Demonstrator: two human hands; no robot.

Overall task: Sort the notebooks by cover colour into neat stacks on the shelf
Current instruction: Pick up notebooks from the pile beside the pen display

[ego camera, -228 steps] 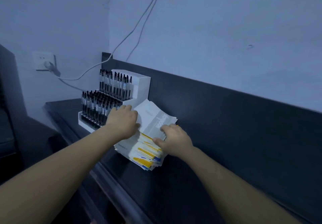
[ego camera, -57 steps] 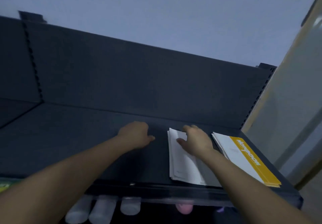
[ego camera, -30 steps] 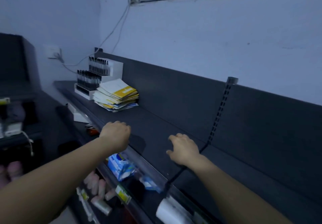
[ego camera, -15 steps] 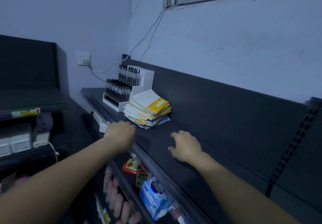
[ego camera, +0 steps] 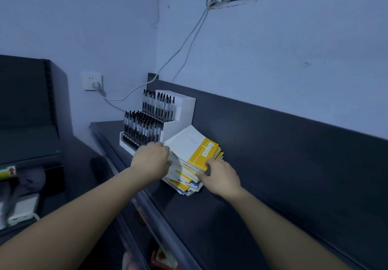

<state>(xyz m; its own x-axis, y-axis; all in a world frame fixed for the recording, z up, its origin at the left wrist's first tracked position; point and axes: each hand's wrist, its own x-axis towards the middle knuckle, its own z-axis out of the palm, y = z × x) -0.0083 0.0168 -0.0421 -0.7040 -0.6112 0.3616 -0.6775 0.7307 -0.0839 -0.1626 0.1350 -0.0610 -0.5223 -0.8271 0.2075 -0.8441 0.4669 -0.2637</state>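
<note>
An untidy pile of notebooks (ego camera: 182, 182) with white, yellow and blue covers lies on the dark shelf (ego camera: 210, 217). Its top notebook (ego camera: 190, 143) is white with a yellow band along one side. My left hand (ego camera: 151, 161) is at the pile's left edge, fingers curled against the upper notebooks. At the pile's near right corner, my right hand (ego camera: 220, 177) pinches the edge of the upper notebooks, thumb below and fingers on the yellow band. What my fingers hold under the covers is hidden.
A white stepped pen display (ego camera: 178, 114) full of black pens stands right behind the pile to its left. The shelf's dark back panel (ego camera: 294, 154) runs along the right. A wall socket (ego camera: 92, 80) with a cable is at the left. Small goods (ego camera: 161, 257) sit below the shelf.
I have turned back from the sorted stacks further along the shelf. Both hands, empty half a second ago, have reached forward and now grasp the mixed pile.
</note>
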